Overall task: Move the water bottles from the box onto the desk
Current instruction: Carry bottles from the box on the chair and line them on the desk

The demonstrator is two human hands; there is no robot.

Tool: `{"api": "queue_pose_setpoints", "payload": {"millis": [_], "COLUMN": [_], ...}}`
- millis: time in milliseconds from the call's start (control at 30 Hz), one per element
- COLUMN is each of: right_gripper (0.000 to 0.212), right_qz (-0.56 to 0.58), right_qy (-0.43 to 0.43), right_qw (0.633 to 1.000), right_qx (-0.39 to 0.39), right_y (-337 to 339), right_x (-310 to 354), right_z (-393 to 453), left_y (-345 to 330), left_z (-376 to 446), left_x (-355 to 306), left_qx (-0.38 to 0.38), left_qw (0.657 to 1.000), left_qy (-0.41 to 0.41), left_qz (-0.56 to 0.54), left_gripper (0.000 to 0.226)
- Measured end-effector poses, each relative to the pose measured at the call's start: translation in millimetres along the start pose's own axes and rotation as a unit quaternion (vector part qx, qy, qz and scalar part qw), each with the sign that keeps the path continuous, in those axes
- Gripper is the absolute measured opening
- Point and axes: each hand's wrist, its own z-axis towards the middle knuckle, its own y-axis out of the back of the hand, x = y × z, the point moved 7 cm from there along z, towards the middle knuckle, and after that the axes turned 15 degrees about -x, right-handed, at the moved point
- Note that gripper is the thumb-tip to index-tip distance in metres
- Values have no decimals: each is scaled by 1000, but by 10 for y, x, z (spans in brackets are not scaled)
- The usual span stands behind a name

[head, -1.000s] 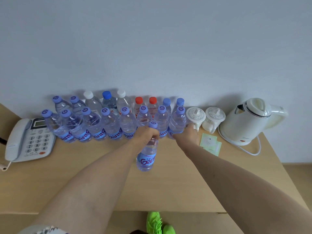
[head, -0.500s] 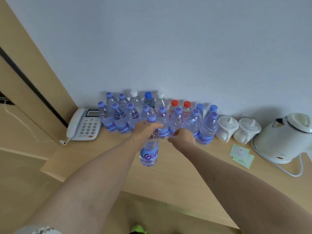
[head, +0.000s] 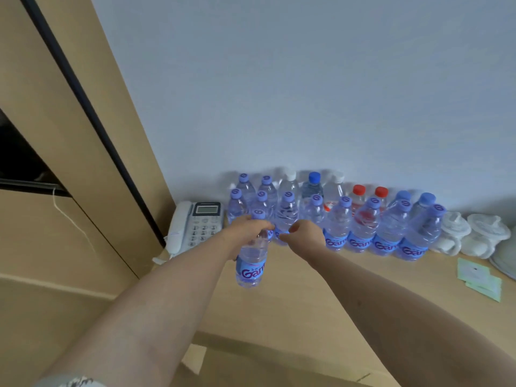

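Holding one bottle [head: 251, 263] by its neck, left hand [head: 247, 229] wrapped round it just under the cap, in front of the rows on the desk [head: 321, 297].
Right hand [head: 305, 236] curled loosely, nothing in it. Since a second ago the view swung left: kettle gone, phone [head: 195, 223] now mid-frame, and the right hand pulled away from the front row [head: 363, 233].
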Motion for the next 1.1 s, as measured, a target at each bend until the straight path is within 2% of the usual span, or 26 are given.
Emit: {"api": "queue_pose_setpoints", "payload": {"millis": [67, 133, 167, 267, 400, 500, 700, 1100], "right_gripper": [22, 22, 21, 24, 30, 32, 38, 31], "right_qz": [-9, -15, -15, -18, -25, -43, -68, -65], "right_qy": [-10, -22, -28, -37, -49, -52, -56, -59], "right_qw": [1000, 1000, 1000, 999, 998, 998, 996, 996], "right_qx": [-2, -1, -3, -16, -23, -16, -11, 13], "right_y": [-158, -290, -339, -428, -518, -594, -669, -813], "right_x": [106, 176, 209, 307, 410, 398, 346, 322], "right_z": [-67, -140, -170, -218, -254, -273, -132, 38], "left_y": [176, 313, 381, 550, 726, 727, 610, 616], "left_z": [87, 166, 206, 363, 532, 619, 687, 774], "left_x": [79, 169, 194, 266, 317, 310, 276, 146], "left_qx": [25, 42, 40, 16, -39, -50, -44, -55], "left_qw": [999, 998, 999, 1000, 999, 998, 997, 994], "left_qy": [0, 4, 0, -13, -22, -44, -56, -85], "left_qz": [46, 43, 37, 19, 5, -19, -7, 52], "left_gripper": [21, 35, 35, 16, 12, 10, 26, 28]}}
